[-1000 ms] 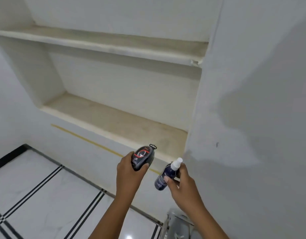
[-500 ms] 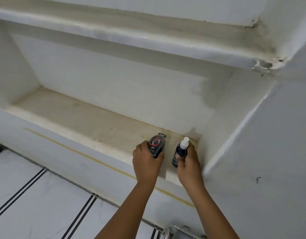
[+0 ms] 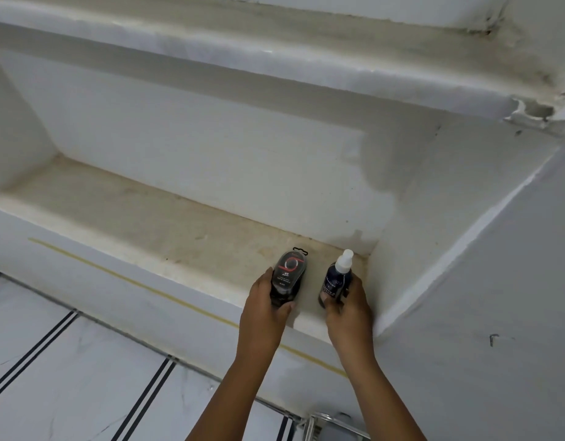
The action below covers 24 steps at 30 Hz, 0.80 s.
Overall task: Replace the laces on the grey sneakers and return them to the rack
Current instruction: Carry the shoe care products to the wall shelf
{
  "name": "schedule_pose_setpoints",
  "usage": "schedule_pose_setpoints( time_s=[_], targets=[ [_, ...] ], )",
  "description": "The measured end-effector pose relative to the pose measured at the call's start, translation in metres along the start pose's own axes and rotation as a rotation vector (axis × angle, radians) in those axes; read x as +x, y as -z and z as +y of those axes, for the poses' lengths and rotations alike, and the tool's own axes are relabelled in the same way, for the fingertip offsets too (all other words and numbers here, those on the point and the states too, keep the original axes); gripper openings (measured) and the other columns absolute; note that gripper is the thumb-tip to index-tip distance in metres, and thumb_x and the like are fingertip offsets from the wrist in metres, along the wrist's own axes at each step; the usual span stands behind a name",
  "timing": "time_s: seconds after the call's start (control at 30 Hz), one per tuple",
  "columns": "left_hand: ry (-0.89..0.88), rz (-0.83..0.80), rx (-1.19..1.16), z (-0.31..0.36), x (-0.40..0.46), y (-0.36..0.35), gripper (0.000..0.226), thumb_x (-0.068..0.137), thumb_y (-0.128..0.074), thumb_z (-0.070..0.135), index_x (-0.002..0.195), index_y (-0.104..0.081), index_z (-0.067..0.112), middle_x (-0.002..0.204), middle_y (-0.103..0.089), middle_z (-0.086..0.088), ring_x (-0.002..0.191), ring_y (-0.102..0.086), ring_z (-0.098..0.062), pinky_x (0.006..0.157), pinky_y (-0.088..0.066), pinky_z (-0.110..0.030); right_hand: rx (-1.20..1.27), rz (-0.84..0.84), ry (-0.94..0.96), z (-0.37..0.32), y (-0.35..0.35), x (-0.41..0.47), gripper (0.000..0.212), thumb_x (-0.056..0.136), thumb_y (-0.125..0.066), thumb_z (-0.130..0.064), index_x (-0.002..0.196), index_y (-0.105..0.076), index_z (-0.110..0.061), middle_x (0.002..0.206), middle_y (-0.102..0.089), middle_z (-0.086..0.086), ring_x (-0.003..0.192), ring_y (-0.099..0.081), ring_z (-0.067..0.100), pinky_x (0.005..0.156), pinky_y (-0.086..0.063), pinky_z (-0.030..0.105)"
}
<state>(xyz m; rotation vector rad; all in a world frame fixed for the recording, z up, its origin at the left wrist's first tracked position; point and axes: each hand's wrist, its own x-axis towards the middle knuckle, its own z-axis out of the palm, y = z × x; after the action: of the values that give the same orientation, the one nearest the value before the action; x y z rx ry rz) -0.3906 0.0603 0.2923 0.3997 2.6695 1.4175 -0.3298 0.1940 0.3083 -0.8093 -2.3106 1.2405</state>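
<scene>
Stained shelf (image 3: 147, 224): left hand (image 3: 262, 310) grips polish applicator (image 3: 286, 278), right hand (image 3: 349, 310) grips spray bottle (image 3: 337, 278) beside niche wall (image 3: 402, 249).

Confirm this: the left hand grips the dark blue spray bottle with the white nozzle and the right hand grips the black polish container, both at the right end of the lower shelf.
The hands are swapped. In the head view the left hand grips the black polish container with the red ring, and the right hand grips the dark blue spray bottle with the white nozzle. Both are at the right end of the lower shelf.

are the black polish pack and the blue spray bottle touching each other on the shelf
Apart. The head view shows a strip of bare shelf between the black polish pack and the blue spray bottle, each gripped by a separate hand.
</scene>
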Motion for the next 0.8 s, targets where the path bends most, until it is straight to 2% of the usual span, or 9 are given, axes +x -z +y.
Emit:
schedule_pose_setpoints(
  time_s=[0.2,0.33,0.57,0.8],
  targets=[
    [-0.024,-0.002,-0.025,0.004,0.001,-0.005,0.064,0.074,-0.079,0.026,0.130,-0.047,0.034,0.121,-0.056,0.016,0.110,-0.055,-0.006,0.085,-0.051,-0.027,-0.003,0.024,0.005,-0.001,-0.002,0.000,0.045,0.091,-0.058,-0.010,0.134,-0.044,-0.012,0.122,-0.059,0.006,0.109,-0.058,0.027,0.086,-0.046,0.031],
    [-0.025,0.013,-0.041,0.009,0.000,-0.011,0.063,0.073,-0.079,0.026,0.127,-0.048,0.033,0.120,-0.055,0.014,0.109,-0.054,-0.007,0.084,-0.050,-0.028,-0.021,0.019,0.016,0.001,-0.002,0.000,0.046,0.091,-0.058,-0.009,0.134,-0.043,-0.013,0.123,-0.059,0.006,0.109,-0.058,0.026,0.084,-0.043,0.027],
    [-0.016,0.028,-0.044,0.011,-0.002,-0.010,0.061,0.074,-0.078,0.024,0.128,-0.049,0.032,0.120,-0.055,0.014,0.107,-0.053,-0.007,0.082,-0.045,-0.023,-0.058,0.074,0.013,0.001,-0.004,-0.001,0.045,0.089,-0.060,-0.007,0.132,-0.046,-0.005,0.122,-0.058,0.012,0.110,-0.057,0.032,0.087,-0.046,0.032],
    [-0.023,0.026,-0.013,0.008,0.003,-0.015,0.058,0.074,-0.078,0.023,0.124,-0.050,0.033,0.115,-0.056,0.014,0.104,-0.055,-0.008,0.078,-0.051,-0.026,-0.046,0.092,0.017,-0.001,-0.004,-0.004,0.046,0.090,-0.058,-0.007,0.134,-0.045,-0.007,0.124,-0.057,0.011,0.113,-0.056,0.031,0.091,-0.048,0.039]
  ],
)
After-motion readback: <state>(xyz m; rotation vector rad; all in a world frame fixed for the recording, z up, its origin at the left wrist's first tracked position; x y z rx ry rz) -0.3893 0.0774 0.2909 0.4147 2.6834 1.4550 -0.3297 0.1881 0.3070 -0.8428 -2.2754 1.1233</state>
